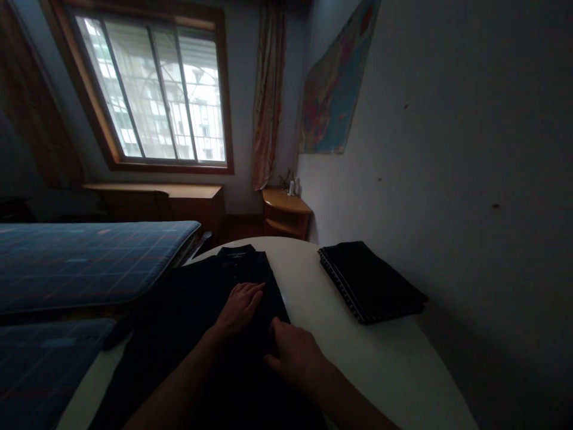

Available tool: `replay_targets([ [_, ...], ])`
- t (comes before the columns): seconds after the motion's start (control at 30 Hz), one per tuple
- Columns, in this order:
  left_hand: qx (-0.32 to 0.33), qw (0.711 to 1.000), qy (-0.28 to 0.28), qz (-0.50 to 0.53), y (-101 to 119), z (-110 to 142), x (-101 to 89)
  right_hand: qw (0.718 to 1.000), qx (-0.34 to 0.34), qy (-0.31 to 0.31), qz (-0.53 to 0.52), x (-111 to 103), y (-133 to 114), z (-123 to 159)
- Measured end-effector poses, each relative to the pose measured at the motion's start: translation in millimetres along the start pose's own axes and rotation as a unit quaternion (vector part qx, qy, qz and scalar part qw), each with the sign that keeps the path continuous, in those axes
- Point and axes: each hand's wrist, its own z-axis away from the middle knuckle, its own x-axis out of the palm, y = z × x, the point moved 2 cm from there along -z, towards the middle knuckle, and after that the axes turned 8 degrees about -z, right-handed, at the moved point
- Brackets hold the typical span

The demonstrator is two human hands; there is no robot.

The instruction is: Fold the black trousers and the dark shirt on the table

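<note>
Now, in the head view, see a dark collared shirt (179, 310) laid out on the pale tabletop (298, 263), filling the lower left and centre of the frame, collar (236, 254) pointing up and away. Looks like handling or flattening of the spread cloth at this point, going by the left hand (242, 303), released and palm down on the front below the collar. Find the right hand (298, 352) at lower centre, by the right-hand edge of the shirt, fingers bent, thumb apart; cannot tell about any pinch of fabric there. For any shift of that edge, would call for a fingertip grip, with light pressure from the left. Note also a black folded stack (371, 283) at centre right, apart from both hands. Cannot make out creases in the dimness, nor the hem, cut off at the bottom.
</note>
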Motion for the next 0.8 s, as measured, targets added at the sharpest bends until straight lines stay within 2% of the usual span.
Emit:
replay_targets([
  [0.17, 0.005, 1.0, -0.005, 0.013, 0.6, 0.5, -1.8, 0.996, 0.022, -0.018, 0.081, 3.9, -4.9, -0.7],
  [0.3, -0.035, 0.999, -0.025, 0.032, -7.4, -6.3, 2.7, 0.996, 0.012, -0.019, 0.085, 0.4, -7.2, -0.2],
  [0.47, -0.111, 0.993, -0.038, 0.019, -25.5, -35.9, 12.5, 0.997, -0.004, -0.024, 0.077, -3.3, -12.1, 2.8],
  [0.57, -0.123, 0.992, -0.032, 0.018, -31.3, -56.7, 15.7, 0.997, 0.004, -0.027, 0.076, -7.1, -17.7, 4.4],
  [0.67, -0.101, 0.995, -0.011, 0.023, -32.8, -70.6, 13.1, 0.999, 0.01, -0.017, 0.042, -11.9, -23.3, 4.9],
  [0.8, -0.079, 0.997, 0.016, 0.014, -40.7, -74.1, 6.4, 0.995, -0.029, 0.022, -0.09, -9.3, -26.0, 4.9],
])
